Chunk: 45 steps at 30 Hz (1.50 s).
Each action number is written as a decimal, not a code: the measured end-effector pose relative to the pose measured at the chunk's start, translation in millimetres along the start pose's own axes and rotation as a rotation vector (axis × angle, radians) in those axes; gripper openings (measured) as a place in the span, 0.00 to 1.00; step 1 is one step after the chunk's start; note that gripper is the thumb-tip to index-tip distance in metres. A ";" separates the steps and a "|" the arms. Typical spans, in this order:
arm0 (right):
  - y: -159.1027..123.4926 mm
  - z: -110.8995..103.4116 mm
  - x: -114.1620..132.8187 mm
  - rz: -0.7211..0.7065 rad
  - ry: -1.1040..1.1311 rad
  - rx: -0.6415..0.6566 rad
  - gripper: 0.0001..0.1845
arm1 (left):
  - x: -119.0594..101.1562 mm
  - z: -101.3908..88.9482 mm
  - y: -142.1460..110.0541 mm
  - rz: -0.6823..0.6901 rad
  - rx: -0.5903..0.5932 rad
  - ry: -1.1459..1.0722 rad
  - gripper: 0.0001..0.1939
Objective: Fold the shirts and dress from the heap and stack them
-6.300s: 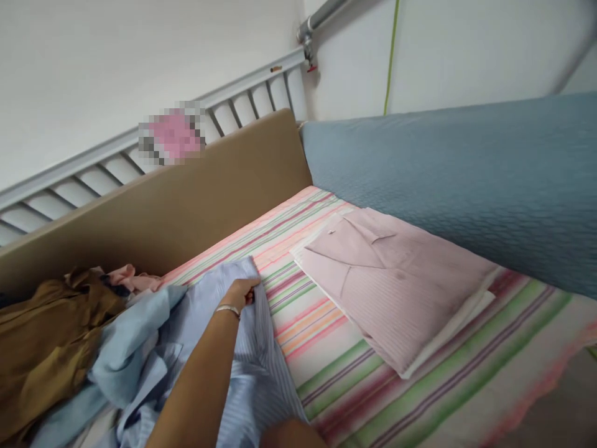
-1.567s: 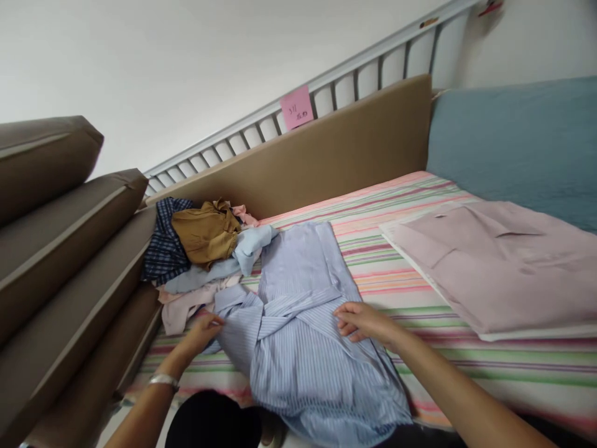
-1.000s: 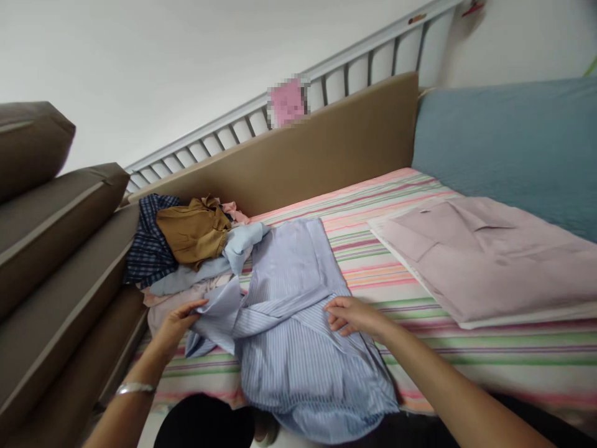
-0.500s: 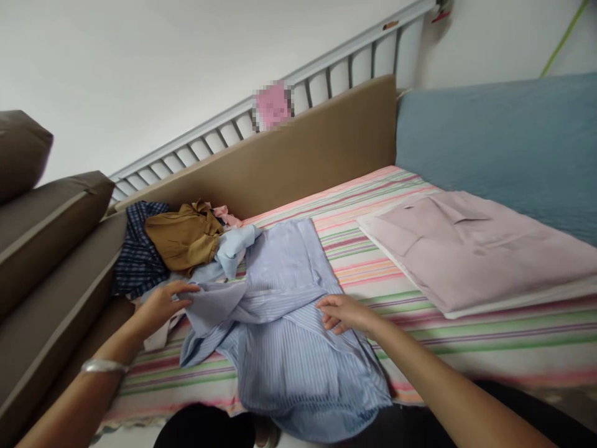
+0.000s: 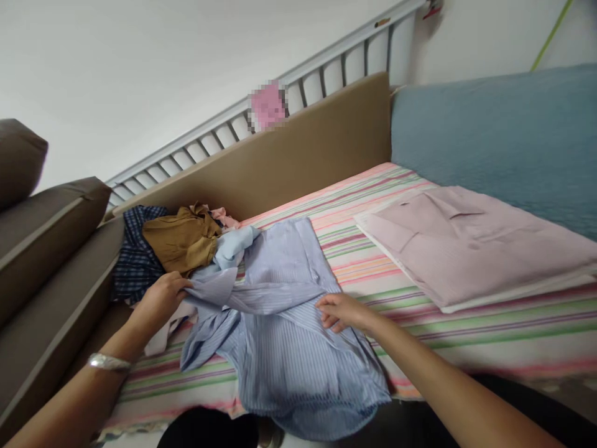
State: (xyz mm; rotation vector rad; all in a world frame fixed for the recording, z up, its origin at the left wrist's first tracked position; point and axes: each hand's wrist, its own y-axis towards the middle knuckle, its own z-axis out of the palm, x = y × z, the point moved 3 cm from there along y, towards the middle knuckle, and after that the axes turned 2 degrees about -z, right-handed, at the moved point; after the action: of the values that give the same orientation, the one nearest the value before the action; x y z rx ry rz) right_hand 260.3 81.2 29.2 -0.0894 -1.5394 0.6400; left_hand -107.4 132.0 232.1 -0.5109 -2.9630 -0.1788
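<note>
A light blue striped shirt [image 5: 298, 354] lies spread on the striped bedding, its lower rounded edge hanging over the front. One sleeve [image 5: 275, 298] crosses the shirt from right to left. My left hand [image 5: 165, 295], with a silver bangle at the wrist, is closed on the cuff at that sleeve's left end and lifts it slightly. At the sleeve's other end my right hand [image 5: 340, 311] rests on the shirt's right side. Its fingers are loosely bent and a little apart, with no cloth visibly gripped.
Crumpled clothes [image 5: 181, 236] are heaped at the back left, beside stacked brown cushions [image 5: 56, 249]. A folded pink shirt [image 5: 476, 249] lies on something white at the right. Behind stand a brown padded board [image 5: 317, 149] and a blue cushion [image 5: 494, 137].
My left hand has closed its fingers on the cuff, which is now drawn a little up and left. My right hand stays where it was.
</note>
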 end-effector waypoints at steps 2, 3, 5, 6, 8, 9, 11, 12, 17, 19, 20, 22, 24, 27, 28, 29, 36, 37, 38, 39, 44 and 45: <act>-0.4 0.1 0.4 0.006 0.003 -0.006 0.06 | 2.4 1.0 1.5 -0.036 0.068 0.011 0.13; -0.4 0.1 0.4 0.009 0.004 -0.009 0.06 | 4.5 1.2 3.2 -0.062 0.090 -0.010 0.13; 0.0 0.1 0.6 0.005 0.005 -0.011 0.06 | 10.0 -0.7 8.4 -0.137 0.084 -0.093 0.13; 0.3 0.1 0.7 0.003 0.005 -0.011 0.06 | 12.5 -2.6 11.4 -0.174 0.067 -0.152 0.14; 1.1 -0.1 1.1 -0.002 0.006 -0.009 0.06 | 14.5 -6.3 17.5 -0.223 0.051 -0.294 0.15; 1.3 -0.1 1.4 -0.002 0.006 -0.009 0.06 | 13.6 -8.0 20.2 -0.240 0.054 -0.373 0.16; 1.2 0.1 2.3 0.004 0.002 -0.008 0.06 | 7.6 -11.2 24.7 -0.273 0.063 -0.517 0.18; 1.0 0.1 2.8 0.005 -0.003 -0.009 0.06 | 2.8 -12.8 26.6 -0.288 0.067 -0.564 0.18; 1.8 0.8 3.1 -0.010 -0.027 -0.017 0.07 | -34.7 -21.0 35.2 -0.263 0.096 -0.573 0.17; 4.0 1.9 4.7 -0.047 -0.032 -0.048 0.07 | -53.5 -23.5 38.6 -0.230 0.124 -0.562 0.17; 4.8 3.1 7.0 -0.085 -0.033 -0.071 0.08 | -63.7 -24.2 40.1 -0.219 0.140 -0.565 0.17; 3.6 8.3 15.4 -0.195 -0.028 -0.106 0.09 | -85.4 -23.0 42.9 -0.213 0.170 -0.587 0.17; -3.3 16.4 27.7 -0.338 -0.009 -0.135 0.13 | -109.5 -17.8 46.0 -0.214 0.190 -0.631 0.17; -21.8 29.2 46.2 -0.569 0.024 -0.212 0.29 | -149.3 -2.1 52.0 -0.222 0.224 -0.720 0.16; -27.8 32.7 50.4 -0.635 0.023 -0.243 0.36 | -163.4 4.0 54.5 -0.214 0.238 -0.742 0.16; -32.3 35.4 53.0 -0.685 0.018 -0.271 0.42 | -177.5 10.0 57.0 -0.196 0.252 -0.755 0.15; -13.9 36.9 41.0 -0.642 0.250 -0.178 0.19 | -242.4 32.7 66.2 -0.071 0.328 -1.085 0.16; -9.8 36.7 39.6 -0.624 0.340 -0.138 0.14 | -243.9 35.2 65.2 -0.079 0.369 -1.188 0.18; -6.9 36.6 38.9 -0.607 0.434 -0.107 0.11 | -243.5 37.9 63.5 -0.093 0.412 -1.287 0.19; -5.3 36.9 38.7 -0.593 0.521 -0.082 0.12 | -241.6 40.6 61.4 -0.112 0.448 -1.375 0.19; -6.1 40.2 38.0 -0.461 0.715 -0.032 0.18 | -226.3 47.9 45.4 -0.126 0.419 -1.508 0.16; -6.2 40.6 36.4 -0.406 0.716 -0.037 0.18 | -225.8 47.8 41.3 -0.102 0.411 -1.470 0.17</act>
State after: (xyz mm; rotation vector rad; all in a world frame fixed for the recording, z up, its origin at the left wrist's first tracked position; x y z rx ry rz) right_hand 220.7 78.2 67.1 -0.0253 -0.8370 0.2103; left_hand 112.4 103.9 155.8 -0.5570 -4.1267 1.3380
